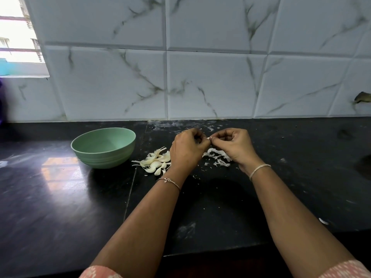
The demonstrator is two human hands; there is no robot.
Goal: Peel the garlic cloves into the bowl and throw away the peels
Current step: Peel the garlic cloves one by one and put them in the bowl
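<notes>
Most of the job lies ahead of us, we judge: the green bowl shows no peeled clove inside, though its near wall hides part of the bottom. A pile of unpeeled garlic cloves lies on the black countertop just right of the bowl, partly behind our left wrist. We hold one clove up between both hands, above the counter. Our left hand has its fingers curled round one end, and our right hand pinches the pale tip that shows between them. How much skin is off it we cannot tell. Loose peels lie scattered under our right hand, with flecks around them. None has been thrown away, and no bin is in view.
</notes>
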